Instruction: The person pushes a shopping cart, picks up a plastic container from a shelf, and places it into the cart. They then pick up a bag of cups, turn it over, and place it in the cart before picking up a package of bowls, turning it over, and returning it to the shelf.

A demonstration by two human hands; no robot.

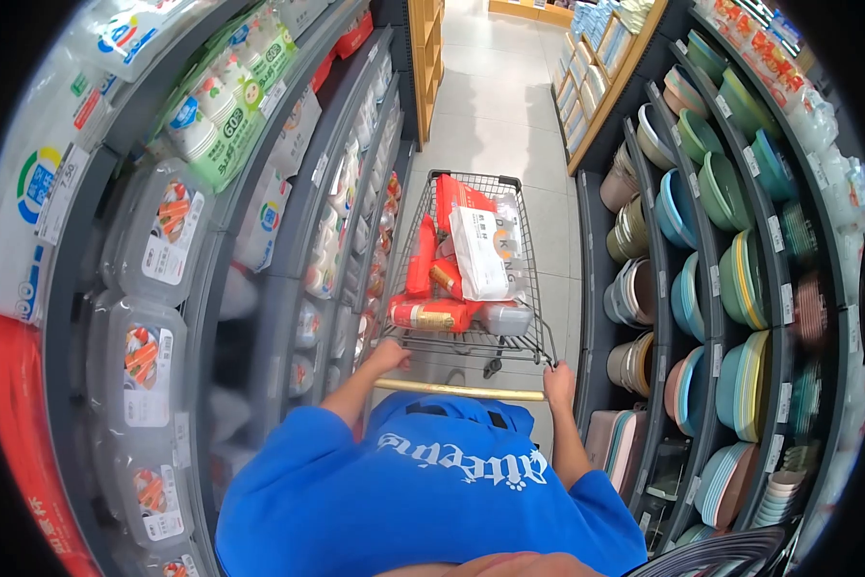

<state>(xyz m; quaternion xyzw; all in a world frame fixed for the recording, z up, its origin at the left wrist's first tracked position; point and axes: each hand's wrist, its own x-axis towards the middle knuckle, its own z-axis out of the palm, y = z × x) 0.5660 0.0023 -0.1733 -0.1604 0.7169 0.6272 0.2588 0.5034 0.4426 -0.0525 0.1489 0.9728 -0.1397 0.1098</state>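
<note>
In front of me stands a wire shopping cart [538,269] with a yellowish handle bar [461,389]. My left hand [390,358] is closed at the cart's near left corner, its fingers curled on the frame. At the near right corner, my right hand [559,383] is wrapped round the frame beside the bar's end. Several packages lie in the basket: red packs [427,314], a white pack with printed lettering [480,252], and a clear plastic container [507,317]. What lies under them is hidden.
Shelves on the left hold clear food containers [149,361] and packs of paper cups [223,120]. On the right, shelves carry stacked plastic basins [745,279] and bins [630,290]. A tiled aisle [490,106] runs ahead between wooden shelf units [426,58].
</note>
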